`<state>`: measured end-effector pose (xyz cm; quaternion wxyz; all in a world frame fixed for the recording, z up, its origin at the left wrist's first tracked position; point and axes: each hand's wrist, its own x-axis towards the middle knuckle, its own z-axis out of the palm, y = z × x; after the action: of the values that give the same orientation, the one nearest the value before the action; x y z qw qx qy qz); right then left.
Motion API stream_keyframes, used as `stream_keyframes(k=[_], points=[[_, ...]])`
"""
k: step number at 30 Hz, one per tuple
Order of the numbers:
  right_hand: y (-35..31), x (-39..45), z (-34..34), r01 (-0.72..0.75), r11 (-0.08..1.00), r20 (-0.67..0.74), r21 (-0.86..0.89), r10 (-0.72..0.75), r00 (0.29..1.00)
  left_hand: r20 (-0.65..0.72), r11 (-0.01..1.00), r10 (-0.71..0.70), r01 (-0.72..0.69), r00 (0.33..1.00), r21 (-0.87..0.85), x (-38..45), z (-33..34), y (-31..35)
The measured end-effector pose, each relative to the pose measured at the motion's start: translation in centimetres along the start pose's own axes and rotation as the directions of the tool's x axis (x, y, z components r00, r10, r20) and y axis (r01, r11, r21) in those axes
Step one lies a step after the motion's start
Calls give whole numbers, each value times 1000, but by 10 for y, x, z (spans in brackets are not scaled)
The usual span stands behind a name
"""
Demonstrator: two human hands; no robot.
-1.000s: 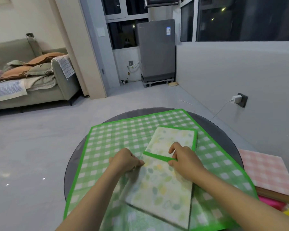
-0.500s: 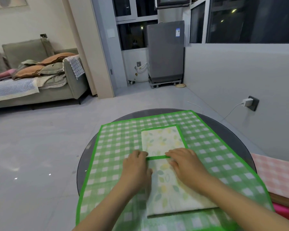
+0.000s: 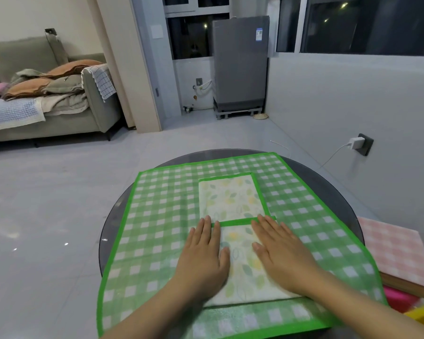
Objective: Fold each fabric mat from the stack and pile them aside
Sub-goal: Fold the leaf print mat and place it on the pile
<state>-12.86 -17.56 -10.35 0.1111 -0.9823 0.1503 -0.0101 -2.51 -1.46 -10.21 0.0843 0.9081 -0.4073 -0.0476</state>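
Observation:
A leaf-patterned fabric mat (image 3: 231,199) with a green border lies folded into a narrow strip on top of a large green-and-white checked mat (image 3: 157,216) spread over the round table. My left hand (image 3: 203,255) lies flat, fingers straight, on the strip's left edge. My right hand (image 3: 282,250) presses flat on its right side. Both sets of fingertips reach the green fold line across the strip. The near part of the strip is hidden under my hands and wrists.
The dark round glass table (image 3: 328,174) shows around the checked mat. A pink checked mat (image 3: 397,250) tops a pile at the right edge, over pink and yellow items (image 3: 402,299). Beyond are grey floor, a sofa (image 3: 47,111), a grey appliance (image 3: 239,64) and a wall socket (image 3: 360,144).
My hands went from pinching the leaf mat's folded edge to lying flat on it. The mat turned from skewed to straight and now lies flattened as a strip.

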Motion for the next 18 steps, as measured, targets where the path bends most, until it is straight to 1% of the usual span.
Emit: stream_keyframes(k=[3, 6, 8, 9, 11, 13, 15, 16, 18], points=[[11, -1, -4, -95, 995, 25, 7, 95, 995, 10, 1000, 4, -4, 1000, -2, 1, -1, 0], [12, 0, -10, -123, 992, 19, -36, 124, 992, 23, 1000, -6, 5, 1000, 19, 1, -6, 2], [8, 3, -16, -104, 991, -29, -86, 102, 994, -11, 998, -11, 11, 1000, 67, 3, -10, 6], [6, 6, -18, -86, 992, -61, -89, 81, 995, -50, 996, -6, 11, 999, 85, 5, -13, 7], [4, 12, -24, -26, 1000, -125, -10, 25, 992, -140, 997, 18, -7, 990, 76, 13, -18, 9], [4, 20, -27, -6, 994, -164, 112, 24, 986, -192, 999, 14, -19, 981, -28, 20, -23, 12], [5, 27, -29, -52, 985, -196, 165, 85, 977, -197, 992, -21, -4, 980, -129, 27, -27, 13], [7, 31, -30, -79, 980, -203, 184, 116, 972, -193, 983, -55, 19, 980, -184, 31, -28, 12], [7, 37, -31, -133, 948, -160, 289, 185, 970, -208, 937, -171, 94, 963, -336, 40, -28, 9]])
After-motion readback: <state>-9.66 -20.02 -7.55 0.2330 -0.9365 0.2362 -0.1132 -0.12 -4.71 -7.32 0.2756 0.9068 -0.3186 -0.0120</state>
